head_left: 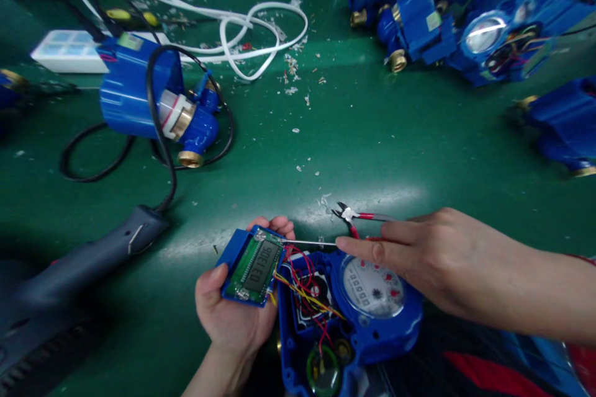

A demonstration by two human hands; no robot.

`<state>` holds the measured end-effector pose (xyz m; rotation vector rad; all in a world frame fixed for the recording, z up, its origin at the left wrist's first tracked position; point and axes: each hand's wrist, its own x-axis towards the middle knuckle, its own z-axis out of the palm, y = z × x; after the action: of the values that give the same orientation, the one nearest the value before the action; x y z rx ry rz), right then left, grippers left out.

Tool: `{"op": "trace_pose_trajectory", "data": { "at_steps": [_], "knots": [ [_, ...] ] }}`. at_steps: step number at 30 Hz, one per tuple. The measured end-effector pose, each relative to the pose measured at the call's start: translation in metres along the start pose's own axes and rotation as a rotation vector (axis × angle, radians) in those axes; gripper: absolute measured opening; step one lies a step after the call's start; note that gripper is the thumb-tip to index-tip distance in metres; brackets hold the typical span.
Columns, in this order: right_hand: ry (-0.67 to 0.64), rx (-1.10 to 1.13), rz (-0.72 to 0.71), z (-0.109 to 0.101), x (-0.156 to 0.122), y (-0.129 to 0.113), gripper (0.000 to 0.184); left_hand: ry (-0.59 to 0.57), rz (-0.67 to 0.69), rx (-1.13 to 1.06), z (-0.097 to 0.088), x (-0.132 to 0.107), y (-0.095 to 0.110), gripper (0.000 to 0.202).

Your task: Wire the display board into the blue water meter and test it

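My left hand (233,316) holds a blue-framed LCD display module (258,268) from below and at its left edge, digits showing. In my right hand (428,254) is a screwdriver (310,242), its handle mostly hidden by the fingers. The thin shaft points left and its tip is at the module's upper right corner. Just below lies an open blue water meter (391,347), with a round dial (372,288) and an open compartment. Red and yellow wires (307,291) run from the compartment to the module. Red-handled side cutters (349,214) lie beyond the right hand.
A blue meter with brass fittings (139,93) stands at left beside a white power strip (69,53) and looped white cable (261,18). A dark corded power tool (93,267) lies at lower left. Several blue meters (419,18) crowd the back right. Scraps litter the green table (261,136).
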<state>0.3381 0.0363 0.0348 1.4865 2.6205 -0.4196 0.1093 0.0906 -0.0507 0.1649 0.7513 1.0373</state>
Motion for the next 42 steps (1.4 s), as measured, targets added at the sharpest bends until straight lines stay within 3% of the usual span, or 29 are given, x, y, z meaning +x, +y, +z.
{"op": "trace_pose_trajectory", "data": {
  "at_steps": [7,19,22,25,29,33,36,42],
  "knots": [
    [0.037,-0.114,-0.119,0.003,-0.001,0.015,0.056,-0.020,-0.011,0.016,-0.001,0.002,-0.001,0.051],
    [0.105,0.021,-0.174,0.012,-0.001,0.029,0.047,-0.025,-0.050,0.028,0.001,0.003,0.001,0.051],
    [0.182,0.201,-0.109,0.017,-0.002,0.032,0.048,-0.039,-0.062,0.032,0.000,0.004,0.001,0.051],
    [0.289,0.454,0.040,0.015,0.006,0.030,0.033,-0.068,-0.056,0.045,-0.001,0.003,0.001,0.051],
    [0.236,0.575,0.172,0.008,0.033,0.018,0.008,-0.081,-0.071,0.052,-0.001,0.004,0.001,0.052],
    [0.146,0.501,-0.017,0.005,0.066,-0.003,0.009,0.000,-0.147,0.041,0.000,0.005,0.004,0.048],
    [0.161,0.309,-0.130,0.008,0.084,-0.014,0.018,0.063,-0.174,0.019,-0.003,0.006,0.006,0.043],
    [0.223,0.202,-0.155,0.010,0.097,-0.018,0.015,0.131,-0.167,-0.036,-0.009,0.008,0.007,0.040]
  ]
}}
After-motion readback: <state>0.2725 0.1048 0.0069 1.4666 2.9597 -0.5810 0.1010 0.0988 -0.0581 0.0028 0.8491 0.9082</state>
